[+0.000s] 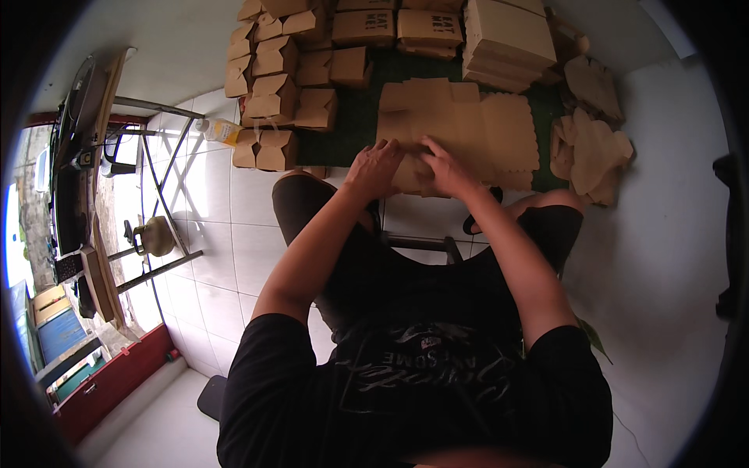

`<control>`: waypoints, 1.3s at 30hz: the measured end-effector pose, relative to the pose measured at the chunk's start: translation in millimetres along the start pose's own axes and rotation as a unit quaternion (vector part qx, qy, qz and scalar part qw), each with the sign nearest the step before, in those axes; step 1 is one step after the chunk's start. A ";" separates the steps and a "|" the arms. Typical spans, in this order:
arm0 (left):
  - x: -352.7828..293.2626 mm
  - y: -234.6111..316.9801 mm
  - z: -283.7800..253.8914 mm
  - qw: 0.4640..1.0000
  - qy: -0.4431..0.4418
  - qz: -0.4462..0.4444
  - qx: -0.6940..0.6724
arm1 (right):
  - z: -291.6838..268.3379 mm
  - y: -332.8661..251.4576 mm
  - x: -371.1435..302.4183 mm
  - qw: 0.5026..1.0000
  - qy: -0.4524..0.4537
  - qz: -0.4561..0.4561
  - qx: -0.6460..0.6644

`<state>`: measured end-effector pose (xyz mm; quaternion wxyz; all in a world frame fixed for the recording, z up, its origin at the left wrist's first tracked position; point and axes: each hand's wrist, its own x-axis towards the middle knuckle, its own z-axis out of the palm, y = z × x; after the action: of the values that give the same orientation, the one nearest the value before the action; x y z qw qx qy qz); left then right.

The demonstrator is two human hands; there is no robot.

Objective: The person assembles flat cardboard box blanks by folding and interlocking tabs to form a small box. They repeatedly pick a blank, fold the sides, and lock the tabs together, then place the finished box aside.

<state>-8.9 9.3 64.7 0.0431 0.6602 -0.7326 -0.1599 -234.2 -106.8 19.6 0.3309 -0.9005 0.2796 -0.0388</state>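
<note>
the biggest thing is the green table point(328, 148), at 12 o'clock from the seated person. next comes the bunch of brown boxes point(275, 96), all folded up, going from 10 round to 12 o'clock. a flat brown card point(507, 129) lies on the table from 12 to 1 o'clock, with a wavy edge on its 3 o'clock side. it may be more than one sheet. a tall stack of card point(511, 35) sits behind it at 1 o'clock, and loose card bits point(597, 156) lie in a heap at 2 o'clock.

both hands are at the flat card's 8 o'clock corner. the left hand point(376, 168) is half curled, fingertips down by the card. the right hand point(446, 168) is half open, finger and thumb a little apart. i cannot tell if either one pinches the card.

smallest is a bottle point(221, 131) with yellow in it, at 10 o'clock near the boxes.

the step in hand looks like bending the card. the next move seems to need a soft, even push along the fold line.
</note>
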 end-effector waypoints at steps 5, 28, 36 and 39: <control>1.1 7.3 0.0 0.999 -0.008 0.016 0.031 | 2.7 -15.9 -18.8 0.997 -0.027 -0.019 -0.065; -13.2 2.4 -0.5 1.000 0.009 0.015 -0.015 | -0.1 -12.0 -22.4 0.999 -0.004 -0.051 -0.003; -15.3 2.8 -1.2 0.999 0.027 0.018 -0.006 | -6.3 -18.0 -22.7 0.999 -0.014 -0.040 -0.002; -17.4 -0.7 -4.8 0.998 0.025 0.006 -0.052 | -5.8 -18.5 -22.8 0.999 -0.010 -0.042 0.006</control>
<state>-4.8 25.4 71.6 0.0961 0.6565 -0.7259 -0.1810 -245.9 -86.5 38.2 0.3368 -0.9099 0.2380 -0.0452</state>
